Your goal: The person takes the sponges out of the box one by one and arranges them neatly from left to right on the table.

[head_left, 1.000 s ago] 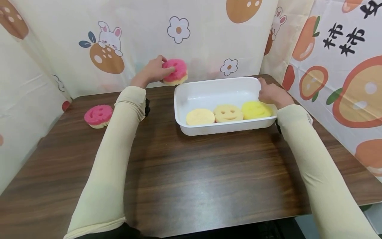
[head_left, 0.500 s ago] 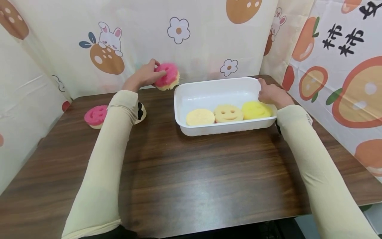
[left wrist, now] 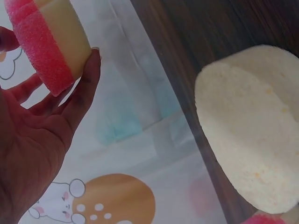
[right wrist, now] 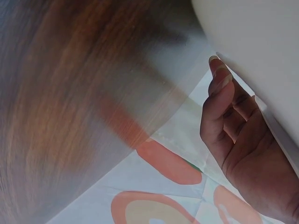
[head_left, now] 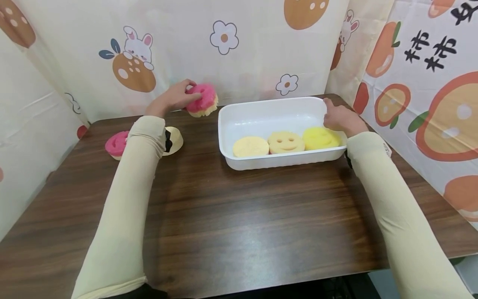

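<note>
My left hand (head_left: 173, 98) pinches a round pink-and-cream sponge (head_left: 202, 99) between thumb and fingers, above the table's back edge. In the left wrist view the layered side of the pinched sponge (left wrist: 56, 42) shows. My right hand (head_left: 342, 118) grips the right end of a white tray (head_left: 239, 163), its curled fingers (right wrist: 217, 100) against the outside under the rim. Inside the tray, along its near wall, lie a pale yellow sponge (head_left: 251, 147), a cream sponge with a smiling face (head_left: 286, 142) and a bright yellow sponge (head_left: 321, 138).
Left of the tray a cream sponge (head_left: 174, 141) rests on the dark wooden table (head_left: 231, 220), partly behind the left wrist. Farther left lies a pink sponge (head_left: 116, 144), partly covered by the sleeve. Printed cloth (head_left: 254, 54) stands along the back and sides.
My left hand has moved left and slightly down with the pink-and-cream sponge, away from above the tray's corner. The cream sponge on the table has come into sight. My right hand stays at the tray.
</note>
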Demonstrator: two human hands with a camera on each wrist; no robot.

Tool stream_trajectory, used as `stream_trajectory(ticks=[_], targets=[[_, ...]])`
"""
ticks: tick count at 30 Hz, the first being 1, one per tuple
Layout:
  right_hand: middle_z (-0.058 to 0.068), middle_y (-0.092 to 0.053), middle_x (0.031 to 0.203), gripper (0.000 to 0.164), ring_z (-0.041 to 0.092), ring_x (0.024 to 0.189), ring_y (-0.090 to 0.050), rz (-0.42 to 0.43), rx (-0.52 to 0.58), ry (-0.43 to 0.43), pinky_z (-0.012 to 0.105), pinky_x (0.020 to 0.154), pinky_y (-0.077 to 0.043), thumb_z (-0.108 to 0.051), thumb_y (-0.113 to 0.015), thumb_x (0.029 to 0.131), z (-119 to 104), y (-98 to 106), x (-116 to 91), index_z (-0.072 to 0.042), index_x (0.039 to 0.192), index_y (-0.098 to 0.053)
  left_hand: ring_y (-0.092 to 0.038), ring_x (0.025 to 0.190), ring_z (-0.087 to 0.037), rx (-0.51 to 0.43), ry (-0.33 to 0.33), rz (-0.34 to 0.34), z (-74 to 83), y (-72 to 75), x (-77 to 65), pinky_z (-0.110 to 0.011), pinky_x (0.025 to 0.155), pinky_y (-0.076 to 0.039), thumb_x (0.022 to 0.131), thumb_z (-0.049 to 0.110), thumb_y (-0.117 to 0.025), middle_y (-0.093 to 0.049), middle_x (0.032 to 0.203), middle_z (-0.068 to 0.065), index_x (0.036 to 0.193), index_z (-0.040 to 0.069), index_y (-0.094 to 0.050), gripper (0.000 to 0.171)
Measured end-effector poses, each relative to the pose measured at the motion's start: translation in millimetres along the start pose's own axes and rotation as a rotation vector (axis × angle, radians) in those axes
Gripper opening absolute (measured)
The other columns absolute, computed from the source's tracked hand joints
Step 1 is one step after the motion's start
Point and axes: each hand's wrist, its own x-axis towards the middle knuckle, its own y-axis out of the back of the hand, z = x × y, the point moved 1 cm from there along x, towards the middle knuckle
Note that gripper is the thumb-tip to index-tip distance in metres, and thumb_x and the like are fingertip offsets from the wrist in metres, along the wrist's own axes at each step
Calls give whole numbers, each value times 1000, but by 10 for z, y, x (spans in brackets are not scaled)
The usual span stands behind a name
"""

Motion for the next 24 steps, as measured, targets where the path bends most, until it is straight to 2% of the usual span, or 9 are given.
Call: stream_trajectory(ticks=[10, 15, 24], targets=[[36, -36, 145, 79, 47, 118, -44, -2, 4, -8, 70, 109, -33, -26, -39, 101, 8, 2, 5, -14, 158, 14, -54, 115, -34, -3, 10, -17, -127, -39, -54, -39, 91, -55, 97, 44, -48, -48, 139, -27, 147, 1, -29, 68], [36, -34, 147, 79, 47, 118, -44, -5, 2, -12, 70, 109, -32, -26, -39, 101, 7, 0, 9, -14, 158, 14, -50, 121, -35, 5, 3, -34, -159, -89, -45, -44, 100, -49, 97, 42, -50, -47, 139, -26, 147, 1, -29, 68], [36, -34, 146, 79, 47, 118, -44, -10, 0, -16, 69, 109, -33, -25, -40, 101, -4, 5, 17, -13, 158, 14, -43, 132, -36, 56, 28, -111, -194, -159, -41, -51, 113, -40, 96, 47, -51, -42, 146, -23, 150, 5, -26, 73]])
